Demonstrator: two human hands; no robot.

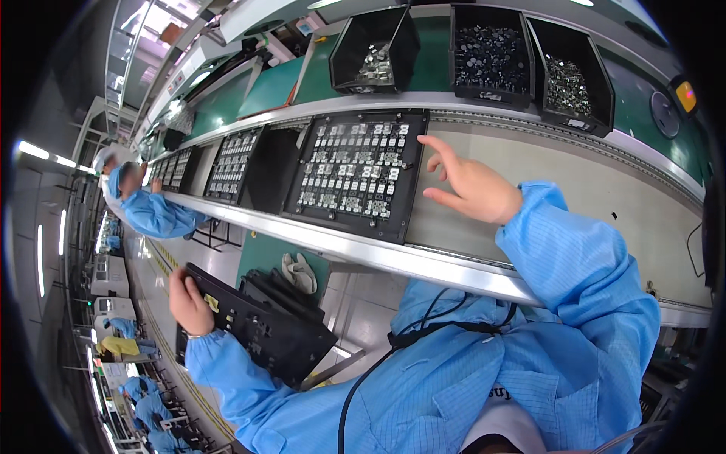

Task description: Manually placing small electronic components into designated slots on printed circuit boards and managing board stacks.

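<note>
Low on the left, my left hand (189,304) grips the upper edge of a flat black plate (265,321), tilted beside the conveyor. Small fittings and a yellowish patch show on its face. Over the conveyor, my right hand (476,185) holds nothing, its index finger stretched out and its fingers apart. That fingertip is by the right edge of a black tray (414,178); whether it touches is unclear. Rows of small white and silver parts (352,168) fill the tray, which lies flat on the conveyor belt (469,234).
Behind the conveyor stand black bins with silver parts (376,64), dark round parts (491,57) and small metal pieces (567,87). More loaded trays (233,165) lie farther left, near a person in blue (155,208). A metal rail (454,265) edges the conveyor. White gloves (299,272) lie below.
</note>
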